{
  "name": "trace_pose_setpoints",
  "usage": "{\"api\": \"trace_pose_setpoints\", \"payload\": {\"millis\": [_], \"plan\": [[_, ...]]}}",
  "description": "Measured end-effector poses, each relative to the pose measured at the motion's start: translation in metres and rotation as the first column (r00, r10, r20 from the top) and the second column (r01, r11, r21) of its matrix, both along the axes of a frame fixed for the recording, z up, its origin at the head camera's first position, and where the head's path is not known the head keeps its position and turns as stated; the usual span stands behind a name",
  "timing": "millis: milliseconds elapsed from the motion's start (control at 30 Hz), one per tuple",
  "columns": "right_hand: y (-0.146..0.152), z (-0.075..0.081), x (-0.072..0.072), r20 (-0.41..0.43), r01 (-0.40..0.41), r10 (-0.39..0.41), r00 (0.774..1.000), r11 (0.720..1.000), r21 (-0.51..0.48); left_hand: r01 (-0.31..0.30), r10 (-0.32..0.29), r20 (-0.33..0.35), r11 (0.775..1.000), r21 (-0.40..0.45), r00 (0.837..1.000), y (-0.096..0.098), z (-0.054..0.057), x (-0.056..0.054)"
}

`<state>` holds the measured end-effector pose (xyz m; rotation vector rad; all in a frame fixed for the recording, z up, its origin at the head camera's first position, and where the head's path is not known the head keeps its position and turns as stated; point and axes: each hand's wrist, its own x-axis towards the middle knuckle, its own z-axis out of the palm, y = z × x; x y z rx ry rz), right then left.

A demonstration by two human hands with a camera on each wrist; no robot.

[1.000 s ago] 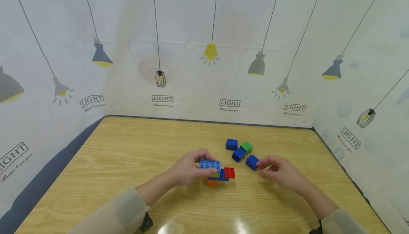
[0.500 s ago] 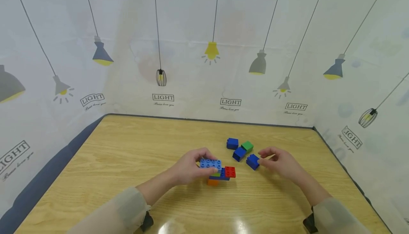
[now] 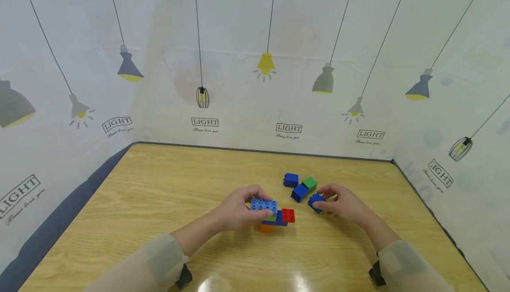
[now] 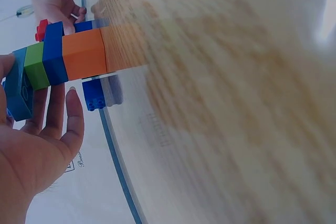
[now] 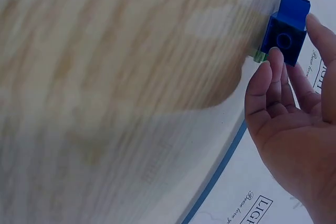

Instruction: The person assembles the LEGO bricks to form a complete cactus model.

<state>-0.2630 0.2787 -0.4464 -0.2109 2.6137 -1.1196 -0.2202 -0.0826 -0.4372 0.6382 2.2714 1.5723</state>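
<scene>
My left hand (image 3: pixel 239 210) grips a small stack of toy building bricks by its light blue top brick (image 3: pixel 264 204), thumb in front and fingers behind. Below that brick come a lime green brick (image 4: pixel 37 66), a long dark blue brick (image 4: pixel 54 53) and an orange brick (image 4: pixel 85 53) at the bottom. On the dark blue brick's right end sits a red brick (image 3: pixel 288 215). To the right, my right hand (image 3: pixel 345 202) pinches a loose blue brick (image 5: pixel 284 38) between thumb and fingers; its hollow underside faces the right wrist camera.
Beyond the right hand lie two more blue bricks (image 3: pixel 291 180) and a green brick (image 3: pixel 309 184), close together on the wooden table (image 3: pixel 179 172). A lamp-patterned backdrop (image 3: pixel 239 97) rises along the table's back and sides.
My right hand has shifted left onto the nearest loose blue brick, and its thumb and fingers have come round it. The left hand and the stack stay where they were.
</scene>
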Motion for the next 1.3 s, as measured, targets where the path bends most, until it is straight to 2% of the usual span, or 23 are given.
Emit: {"api": "trace_pose_setpoints", "payload": {"millis": [333,767,1033,1300], "plan": [[0.0,-0.002,-0.002,0.005,-0.01,0.01,1.0,1.0,0.009,0.006,-0.006,0.008,1.0,0.004,1.0,-0.001,0.001,0.001],[0.001,0.001,0.002,-0.047,-0.038,0.042,0.998,0.996,0.084,0.005,-0.005,-0.003,1.0,0.001,1.0,-0.001,0.0,0.0],[0.0,0.004,0.012,-0.08,-0.021,0.02,0.997,1.0,-0.019,0.0,0.0,0.006,1.0,0.005,1.0,0.0,0.001,0.001],[-0.015,0.012,0.025,-0.159,-0.064,0.039,0.987,0.987,-0.15,-0.003,0.003,0.009,1.0,0.008,1.0,0.0,0.001,0.002]]}}
